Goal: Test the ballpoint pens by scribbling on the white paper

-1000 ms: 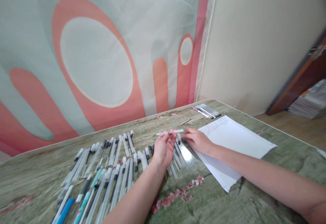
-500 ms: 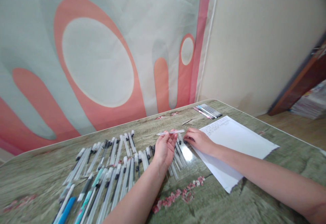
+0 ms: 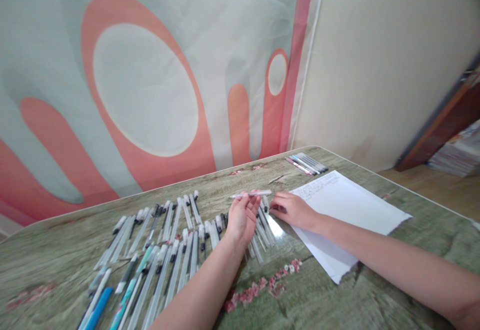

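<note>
The tabletop (image 3: 315, 290) was mottled grey-green with darker streaks and pink-and-white blossom clusters. One pen (image 3: 98, 309) was bright blue; another (image 3: 128, 295) was teal with pink marks. The sheet (image 3: 348, 210) was white with rows of greyish marks. The backdrop (image 3: 180, 0) showed coral rings and bars on pale grey.

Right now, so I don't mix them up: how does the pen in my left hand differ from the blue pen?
The held pen looks pale and translucent; the blue pen is blue. The held pen is in the left hand; the blue pen lies on the table. The held pen runs nearly level across the view; the blue pen slants. Both are slender.
</note>
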A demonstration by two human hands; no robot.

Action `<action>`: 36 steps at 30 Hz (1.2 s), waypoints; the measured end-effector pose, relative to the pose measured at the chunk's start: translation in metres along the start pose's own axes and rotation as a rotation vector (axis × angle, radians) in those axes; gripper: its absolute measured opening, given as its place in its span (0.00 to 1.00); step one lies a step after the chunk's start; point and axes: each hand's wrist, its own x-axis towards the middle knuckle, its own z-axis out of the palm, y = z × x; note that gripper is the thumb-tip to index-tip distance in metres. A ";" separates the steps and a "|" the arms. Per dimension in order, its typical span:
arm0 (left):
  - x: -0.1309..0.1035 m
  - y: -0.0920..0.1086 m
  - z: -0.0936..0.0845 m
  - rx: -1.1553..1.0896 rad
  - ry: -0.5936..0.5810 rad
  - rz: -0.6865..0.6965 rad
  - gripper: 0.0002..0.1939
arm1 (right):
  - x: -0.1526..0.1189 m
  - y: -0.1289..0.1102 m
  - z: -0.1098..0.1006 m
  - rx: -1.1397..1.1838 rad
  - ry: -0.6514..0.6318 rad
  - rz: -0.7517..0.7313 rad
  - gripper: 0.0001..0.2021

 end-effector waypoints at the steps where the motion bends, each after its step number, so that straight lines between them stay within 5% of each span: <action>1: 0.000 0.000 0.000 0.000 0.002 0.003 0.05 | 0.000 0.000 0.000 0.006 -0.005 -0.003 0.07; 16: 0.000 -0.001 0.000 0.024 0.008 0.064 0.05 | 0.008 -0.015 -0.012 0.493 0.469 0.111 0.08; 36: -0.001 -0.002 -0.001 0.068 -0.011 0.075 0.04 | 0.004 -0.020 -0.009 0.434 0.479 0.049 0.07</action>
